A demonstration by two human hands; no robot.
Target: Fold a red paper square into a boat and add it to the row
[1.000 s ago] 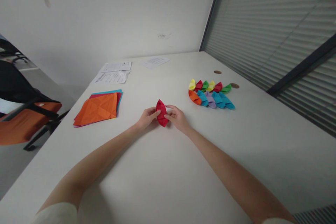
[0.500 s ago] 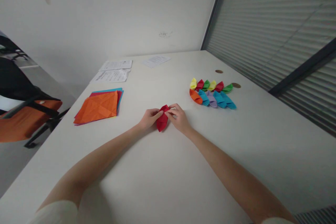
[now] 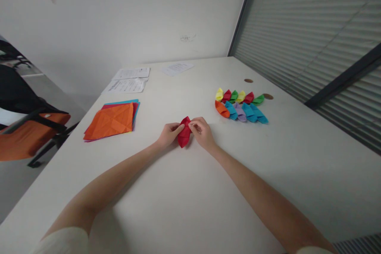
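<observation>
A small red folded paper piece [image 3: 184, 135] rests on the white table [image 3: 190, 190] between my two hands. My left hand [image 3: 168, 134] pinches its left side with closed fingers. My right hand [image 3: 203, 131] pinches its upper right edge, fingers pressed together. Both forearms stretch across the table towards it.
Several finished folded paper pieces in many colours [image 3: 240, 106] lie in two rows to the right. A stack of coloured paper sheets with an orange one on top [image 3: 110, 121] lies to the left. Printed sheets [image 3: 129, 80] sit at the far edge. An orange chair [image 3: 26, 135] stands beyond the left edge.
The red piece has turned and dropped lower between my hands, and my fingers have closed in tighter on its top. The hands have stayed in place.
</observation>
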